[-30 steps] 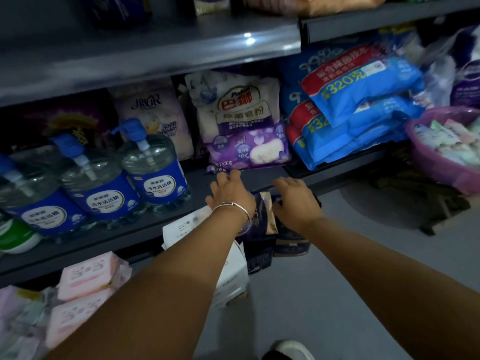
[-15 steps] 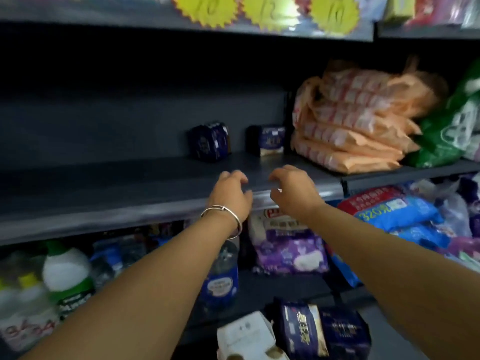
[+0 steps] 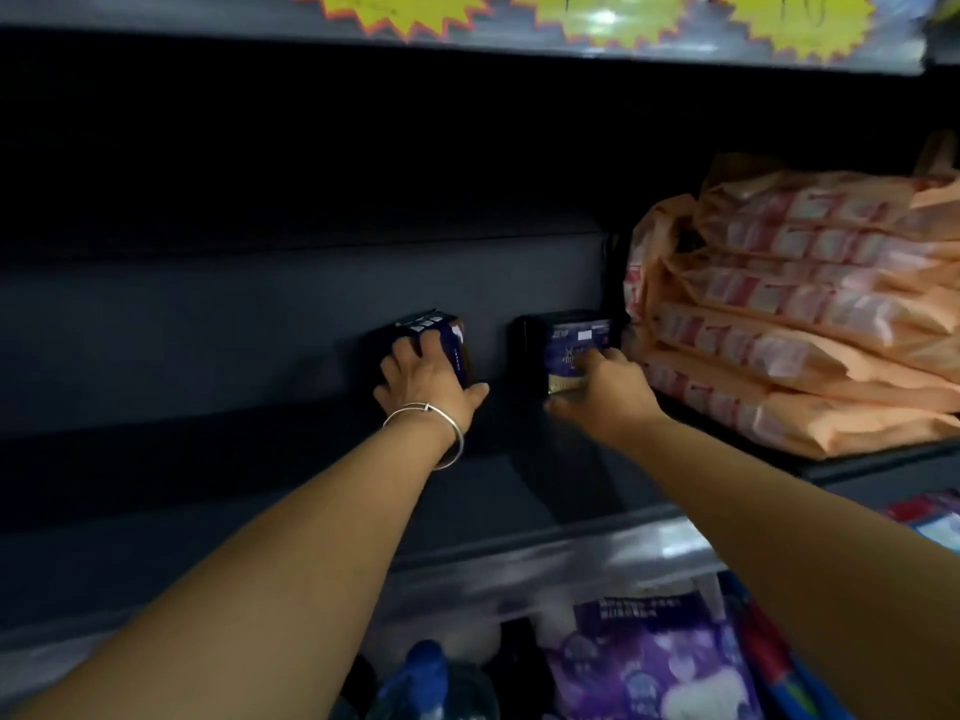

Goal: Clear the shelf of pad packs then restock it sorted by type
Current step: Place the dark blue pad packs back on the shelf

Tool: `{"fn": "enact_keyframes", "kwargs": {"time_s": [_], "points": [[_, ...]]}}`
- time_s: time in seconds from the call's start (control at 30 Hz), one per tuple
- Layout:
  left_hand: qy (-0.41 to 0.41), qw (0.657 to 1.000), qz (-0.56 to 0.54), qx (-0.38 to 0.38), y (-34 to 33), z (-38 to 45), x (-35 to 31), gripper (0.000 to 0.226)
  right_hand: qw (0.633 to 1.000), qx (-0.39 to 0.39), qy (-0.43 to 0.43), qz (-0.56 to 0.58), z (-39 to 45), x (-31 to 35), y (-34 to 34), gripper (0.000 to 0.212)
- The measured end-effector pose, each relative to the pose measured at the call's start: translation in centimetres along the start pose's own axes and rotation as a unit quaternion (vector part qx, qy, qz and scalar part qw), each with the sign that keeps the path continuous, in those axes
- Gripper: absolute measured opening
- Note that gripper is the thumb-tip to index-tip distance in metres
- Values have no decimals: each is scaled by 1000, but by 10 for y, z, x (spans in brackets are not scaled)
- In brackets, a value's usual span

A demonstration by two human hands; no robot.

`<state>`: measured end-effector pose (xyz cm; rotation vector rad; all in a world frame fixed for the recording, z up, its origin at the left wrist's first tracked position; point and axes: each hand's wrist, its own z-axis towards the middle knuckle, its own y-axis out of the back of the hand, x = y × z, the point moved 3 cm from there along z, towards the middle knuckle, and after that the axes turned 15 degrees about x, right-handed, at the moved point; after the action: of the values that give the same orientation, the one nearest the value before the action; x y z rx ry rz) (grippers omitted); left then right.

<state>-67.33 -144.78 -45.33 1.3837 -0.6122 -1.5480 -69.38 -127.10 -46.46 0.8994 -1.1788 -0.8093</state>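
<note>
Two dark blue pad packs stand at the back of a dark shelf [image 3: 208,459]. My left hand [image 3: 423,384], with a silver bangle on the wrist, grips the left pad pack [image 3: 447,330] from the front, fingers over its top edge. My right hand [image 3: 605,384] holds the right pad pack [image 3: 571,345], fingers against its front face and thumb low at its bottom left. Both packs rest on the shelf, close to the back wall.
A stack of orange packs [image 3: 789,314] fills the shelf section to the right. Yellow starburst price tags [image 3: 587,7] hang on the shelf edge above. Below sit a purple bag [image 3: 654,662] and a blue-capped bottle [image 3: 426,672]. The shelf's left part is bare.
Both hands rose from packs near the floor to the shelf's front edge, then reached to the back and took hold of the two dark blue packs. The view tilted upward.
</note>
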Motion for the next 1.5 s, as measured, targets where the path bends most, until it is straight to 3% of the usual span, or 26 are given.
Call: {"fn": "enact_keyframes", "kwargs": {"time_s": [0.17, 0.4, 0.7, 0.93, 1.13, 1.5], "points": [[29, 998, -20, -44, -13, 58, 1, 86, 999, 9, -35, 1, 62, -6, -4, 82], [92, 987, -84, -97, -28, 97, 16, 92, 998, -15, -55, 6, 114, -18, -8, 87], [105, 965, -174, -168, -35, 117, 29, 99, 995, -9, -84, 53, 144, -28, -16, 99], [50, 980, -105, -162, -48, 120, 25, 71, 993, -16, -72, 95, 160, -23, -26, 77], [7, 986, -66, -155, -56, 117, 17, 67, 990, -111, -34, 85, 163, -22, -26, 59], [-6, 990, -75, -117, -49, 83, 3, 71, 987, -113, 42, 110, 124, -4, -23, 55]]}}
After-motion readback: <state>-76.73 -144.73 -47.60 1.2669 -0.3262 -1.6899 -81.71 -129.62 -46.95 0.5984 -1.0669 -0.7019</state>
